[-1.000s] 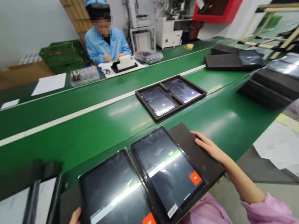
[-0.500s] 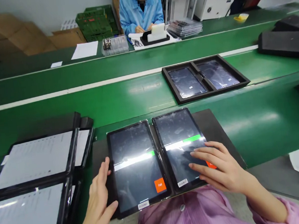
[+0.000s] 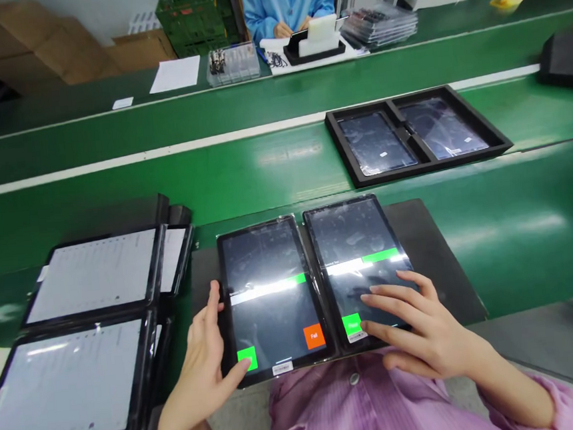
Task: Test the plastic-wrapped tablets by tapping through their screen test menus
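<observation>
Two dark-screened tablets lie side by side on a black board [image 3: 435,255] in front of me. The left tablet [image 3: 270,323] shows a green bar, a green button and an orange "Fail" button. My left hand [image 3: 204,363] is open at its left edge, the thumb on the green button. On the right tablet [image 3: 348,229] a green bar and a green button show. My right hand [image 3: 421,327] is open over its lower right part, fingers spread, one fingertip at the green button. That hand hides the screen's lower right corner.
Stacked tablets with white screens [image 3: 91,272] lie at left. Beyond, a black two-slot tray [image 3: 425,163] holds two tablets on the green bench [image 3: 261,157]. Across from me sits a person in a blue jacket [image 3: 288,4], near a clear parts box [image 3: 233,64] and stacked plastic trays [image 3: 380,25].
My left thumb has moved onto the left tablet's lower corner, where a green button now shows. A green button has appeared on the right tablet too. The whole view has shifted slightly.
</observation>
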{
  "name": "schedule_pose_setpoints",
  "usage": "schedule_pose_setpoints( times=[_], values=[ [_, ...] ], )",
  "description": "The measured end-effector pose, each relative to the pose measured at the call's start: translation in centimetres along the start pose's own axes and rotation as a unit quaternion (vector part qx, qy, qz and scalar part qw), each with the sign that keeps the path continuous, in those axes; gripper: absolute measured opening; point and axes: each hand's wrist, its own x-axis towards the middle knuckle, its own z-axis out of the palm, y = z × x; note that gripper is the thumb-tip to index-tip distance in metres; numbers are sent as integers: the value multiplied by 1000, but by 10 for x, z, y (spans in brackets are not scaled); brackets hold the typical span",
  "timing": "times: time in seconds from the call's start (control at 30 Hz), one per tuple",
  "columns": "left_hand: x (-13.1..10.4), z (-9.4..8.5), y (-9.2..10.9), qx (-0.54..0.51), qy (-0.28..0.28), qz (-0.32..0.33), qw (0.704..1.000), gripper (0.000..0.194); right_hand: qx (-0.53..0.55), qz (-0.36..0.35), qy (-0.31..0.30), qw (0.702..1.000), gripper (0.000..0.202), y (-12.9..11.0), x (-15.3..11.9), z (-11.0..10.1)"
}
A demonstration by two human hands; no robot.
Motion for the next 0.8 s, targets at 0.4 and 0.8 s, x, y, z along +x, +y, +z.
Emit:
schedule_pose_setpoints(
  times=[0.4,0.8],
  values=[
    [97,-35,12,101,-112,-1,989,65,50,338,68,937,44,121,-10,-9],
    [207,-8,28,192,-125,104,968,47,100,426,4,899,47,162,8,26]
  ],
)
